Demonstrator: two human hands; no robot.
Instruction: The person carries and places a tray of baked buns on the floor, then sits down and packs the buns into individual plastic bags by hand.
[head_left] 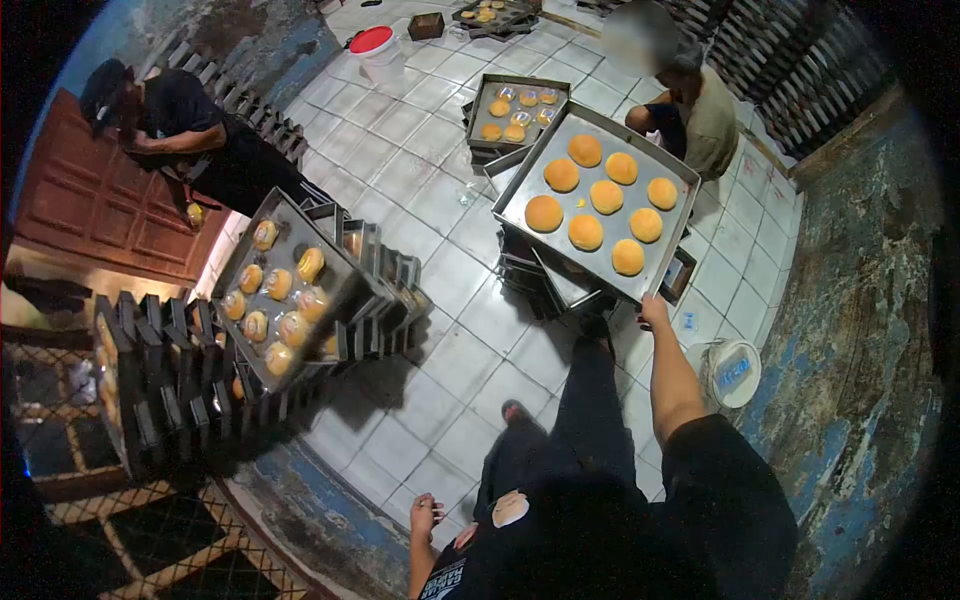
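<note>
My right hand (655, 312) grips the near corner of a square metal baking tray (600, 262), on top of a stack. Several round golden buns (606, 197) sit spaced out on this tray. A small yellow bit (580, 202) lies among them. Low beside my body hangs my left hand (425, 515), with its fingers loosely bent and nothing visible in them. Beneath the held tray are more stacked trays (535, 280), partly hidden by it.
To the left, a tray of wrapped buns (280, 285) tops tall tray stacks (170, 380). One person (200, 130) stands there; another person (700, 120) crouches beyond my tray. Behind is another bun tray (515, 110). A red-topped bucket (378, 55) and white tub (735, 375) stand on the tiles.
</note>
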